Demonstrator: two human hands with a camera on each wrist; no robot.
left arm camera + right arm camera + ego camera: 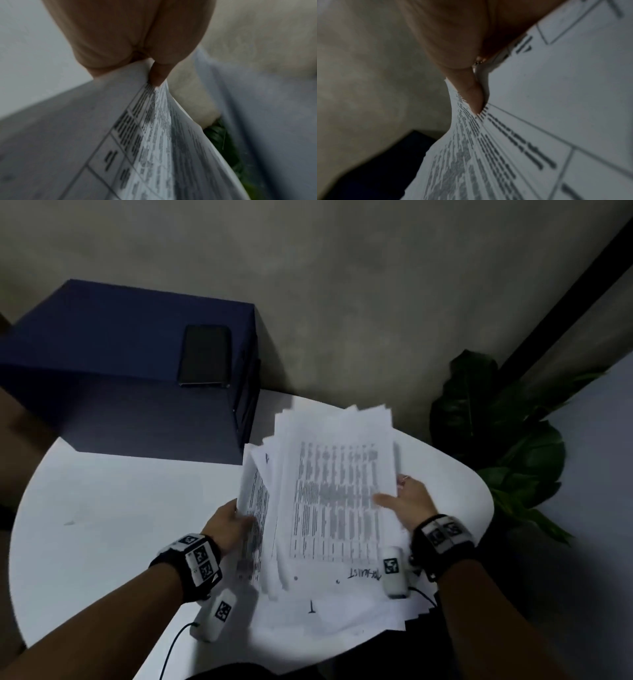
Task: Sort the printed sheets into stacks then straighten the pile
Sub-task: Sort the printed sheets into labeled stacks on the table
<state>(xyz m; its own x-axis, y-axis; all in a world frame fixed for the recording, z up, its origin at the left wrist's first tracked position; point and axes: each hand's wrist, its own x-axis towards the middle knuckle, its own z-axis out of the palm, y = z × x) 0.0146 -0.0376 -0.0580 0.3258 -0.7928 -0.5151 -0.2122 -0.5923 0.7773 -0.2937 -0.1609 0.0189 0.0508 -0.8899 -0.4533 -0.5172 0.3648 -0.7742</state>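
Pinching uneven sheets (337,484) both sides: left hand (227,523) thumb atop, right hand (409,501) likewise.

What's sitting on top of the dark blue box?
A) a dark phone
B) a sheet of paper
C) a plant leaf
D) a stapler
A: in the head view a dark phone lies flat on the top of the dark blue box, while the printed sheets are held in both hands over the table.
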